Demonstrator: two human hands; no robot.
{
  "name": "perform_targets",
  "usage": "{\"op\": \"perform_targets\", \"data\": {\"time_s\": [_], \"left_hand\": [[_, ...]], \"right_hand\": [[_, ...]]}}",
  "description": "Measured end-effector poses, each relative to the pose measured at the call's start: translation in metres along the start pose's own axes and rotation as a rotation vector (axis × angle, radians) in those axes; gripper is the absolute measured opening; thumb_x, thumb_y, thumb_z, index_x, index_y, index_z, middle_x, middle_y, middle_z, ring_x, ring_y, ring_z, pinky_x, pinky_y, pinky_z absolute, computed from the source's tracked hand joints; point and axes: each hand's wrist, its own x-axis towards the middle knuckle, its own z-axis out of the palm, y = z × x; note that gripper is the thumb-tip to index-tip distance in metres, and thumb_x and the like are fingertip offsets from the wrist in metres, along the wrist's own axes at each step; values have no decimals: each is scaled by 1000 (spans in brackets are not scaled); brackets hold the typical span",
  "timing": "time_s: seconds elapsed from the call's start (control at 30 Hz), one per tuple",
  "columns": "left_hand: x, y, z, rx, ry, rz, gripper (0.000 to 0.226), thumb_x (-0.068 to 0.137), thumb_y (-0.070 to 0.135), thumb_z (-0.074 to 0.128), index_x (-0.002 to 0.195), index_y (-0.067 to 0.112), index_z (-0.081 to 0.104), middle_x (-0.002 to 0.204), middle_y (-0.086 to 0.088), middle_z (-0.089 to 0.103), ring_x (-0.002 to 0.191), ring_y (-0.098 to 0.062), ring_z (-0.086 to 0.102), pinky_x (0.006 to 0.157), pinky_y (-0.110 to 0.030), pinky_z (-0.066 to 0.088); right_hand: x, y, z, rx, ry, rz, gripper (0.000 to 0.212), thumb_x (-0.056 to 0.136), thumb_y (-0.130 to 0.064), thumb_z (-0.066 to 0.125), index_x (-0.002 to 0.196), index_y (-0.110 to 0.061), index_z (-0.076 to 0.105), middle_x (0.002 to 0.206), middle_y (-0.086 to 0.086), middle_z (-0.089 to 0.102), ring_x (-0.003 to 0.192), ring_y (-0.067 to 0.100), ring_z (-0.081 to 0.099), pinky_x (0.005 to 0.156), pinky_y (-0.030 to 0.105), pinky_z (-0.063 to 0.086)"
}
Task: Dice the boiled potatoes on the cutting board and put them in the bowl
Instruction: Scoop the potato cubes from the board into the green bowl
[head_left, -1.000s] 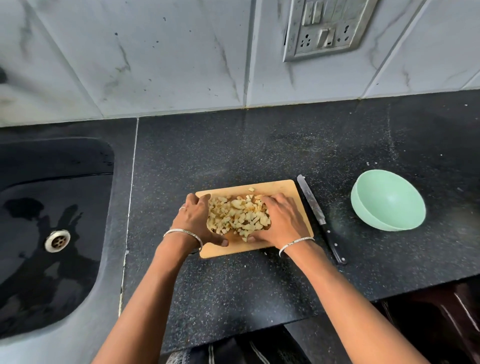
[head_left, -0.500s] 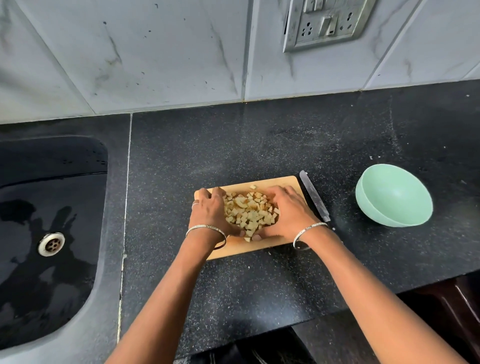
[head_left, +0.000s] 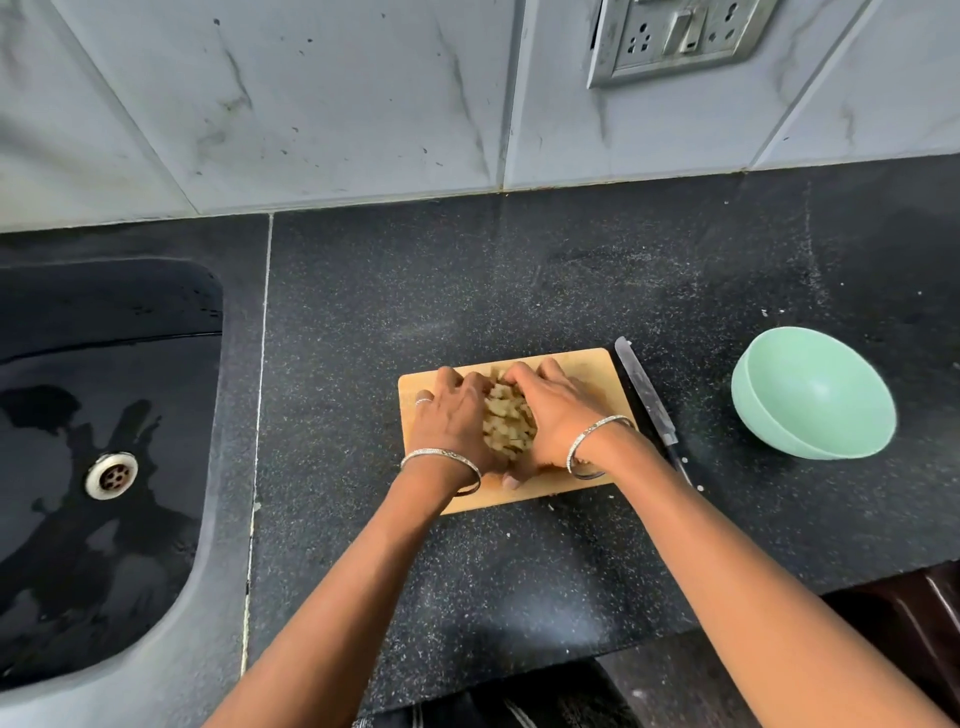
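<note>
A pile of pale diced potato (head_left: 508, 422) lies on a small wooden cutting board (head_left: 587, 366) in the middle of the black counter. My left hand (head_left: 451, 418) cups the pile from the left and my right hand (head_left: 556, 415) from the right, fingertips nearly meeting at the far side. Both palms press against the cubes and hide much of the pile. A mint-green bowl (head_left: 826, 400) sits empty and tilted on the counter to the right of the board. A knife (head_left: 647, 397) lies along the board's right edge, its handle partly under my right wrist.
A black sink (head_left: 98, 447) with a metal drain fills the left side. Tiled wall with a switch and socket plate (head_left: 675, 39) rises behind the counter. The counter's front edge runs at lower right, with dark cabinet below. A few potato crumbs lie near the knife.
My two hands have closed in toward each other around the diced potato, squeezing the spread pile into a tighter heap. The knife and bowl have not moved.
</note>
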Motion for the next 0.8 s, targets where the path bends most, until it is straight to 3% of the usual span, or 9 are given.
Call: {"op": "perform_targets", "data": {"time_s": [0.4, 0.53, 0.67, 0.8], "left_hand": [[9, 7, -3, -82, -30, 43, 84, 58, 27, 88, 130, 18, 44, 122, -5, 40, 107, -29, 54, 94, -43, 48], [13, 9, -7, -132, -42, 44, 83, 58, 22, 89, 130, 18, 47, 120, -5, 44, 109, -25, 53, 93, -35, 47], [17, 4, -13, -228, -62, 37, 75, 59, 19, 89, 124, 19, 53, 118, -3, 50, 104, -19, 49, 87, -27, 41], [19, 3, -20, -342, -107, 17, 66, 61, 12, 88, 118, 19, 55, 115, -5, 56, 105, -23, 54, 93, -41, 48]], "right_hand": [[2, 7, -7, 180, 70, -24, 84, 64, -14, 87, 136, -21, 43, 134, 4, 49, 127, 25, 45, 99, 33, 41], [4, 9, -7, 269, 78, -11, 76, 60, -17, 89, 124, -22, 50, 123, 2, 58, 117, 23, 52, 98, 37, 47], [4, 18, -7, 402, 90, 3, 61, 57, -17, 87, 109, -27, 56, 109, -3, 62, 102, 20, 58, 86, 36, 52], [4, 21, -9, 567, 37, 30, 60, 51, -13, 85, 103, -27, 60, 102, -2, 67, 97, 18, 64, 84, 40, 57]]}}
